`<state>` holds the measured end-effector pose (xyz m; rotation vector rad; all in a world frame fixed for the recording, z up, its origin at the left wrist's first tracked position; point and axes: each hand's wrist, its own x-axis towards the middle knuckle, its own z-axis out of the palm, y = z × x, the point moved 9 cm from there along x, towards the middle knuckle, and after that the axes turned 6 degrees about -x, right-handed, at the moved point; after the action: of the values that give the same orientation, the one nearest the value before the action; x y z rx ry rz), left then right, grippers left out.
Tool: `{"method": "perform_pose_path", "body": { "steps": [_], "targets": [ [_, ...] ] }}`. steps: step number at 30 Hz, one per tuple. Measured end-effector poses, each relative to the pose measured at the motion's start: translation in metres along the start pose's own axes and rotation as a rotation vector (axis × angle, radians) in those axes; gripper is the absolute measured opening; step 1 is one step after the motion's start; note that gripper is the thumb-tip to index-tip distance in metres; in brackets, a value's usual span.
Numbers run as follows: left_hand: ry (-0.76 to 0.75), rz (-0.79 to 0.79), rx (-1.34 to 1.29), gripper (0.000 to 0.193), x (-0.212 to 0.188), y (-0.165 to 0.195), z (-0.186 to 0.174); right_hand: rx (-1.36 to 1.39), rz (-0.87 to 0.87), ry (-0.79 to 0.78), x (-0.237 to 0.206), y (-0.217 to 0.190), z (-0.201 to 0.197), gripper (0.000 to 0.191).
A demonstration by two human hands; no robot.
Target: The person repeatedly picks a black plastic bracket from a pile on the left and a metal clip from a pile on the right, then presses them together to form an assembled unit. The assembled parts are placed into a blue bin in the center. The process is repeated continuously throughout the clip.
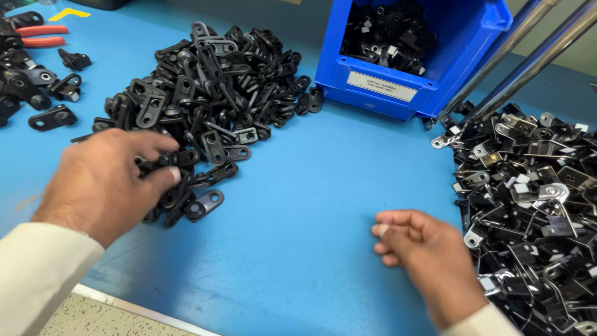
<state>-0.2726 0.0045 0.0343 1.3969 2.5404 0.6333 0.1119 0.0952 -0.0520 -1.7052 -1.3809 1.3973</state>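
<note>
Left hand: the left hand [102, 180] is at the left of the frame, palm down, on the near edge of the heap of black plastic clips [208, 99]. Its fingers are curled in on a few of the clips; how many it grips I cannot tell, since the hand is blurred.
Right hand: the right hand [426, 261] is at the lower right of centre, low over the blue mat, fingers curled loosely inward. Whether it holds something small I cannot tell; nothing shows between the fingers.
Black clips: the heap fills the upper left-centre of the frame, spreading down to the left hand. One clip [204, 205] lies at the heap's near edge, just right of the left hand's fingertips.
Metal brackets: a pile of black and silver metal brackets [535, 199] covers the right edge of the frame, just beside the right hand.
Bin: a blue bin [448, 56] stands at the upper centre-right, between the two piles, with dark parts inside.
Mat: the blue mat [311, 186] is bare between the hands.
Pliers: red-handled pliers [40, 36] lie at the upper left corner, with a few larger black parts [53, 117] below them.
Rods: two metal rods [516, 56] slant across the upper right.
</note>
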Motion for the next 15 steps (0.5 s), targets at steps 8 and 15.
{"method": "perform_pose_path", "body": {
  "steps": [8, 15],
  "targets": [
    [-0.055, -0.034, 0.135, 0.028, -0.011, 0.021, 0.007, -0.239, -0.114, 0.126, -0.006, -0.01, -0.032, 0.016],
    [0.005, 0.145, -0.436, 0.024, -0.011, 0.067, 0.023, -1.314, -0.592, 0.625, 0.022, -0.085, -0.086, 0.029]
  ]
}}
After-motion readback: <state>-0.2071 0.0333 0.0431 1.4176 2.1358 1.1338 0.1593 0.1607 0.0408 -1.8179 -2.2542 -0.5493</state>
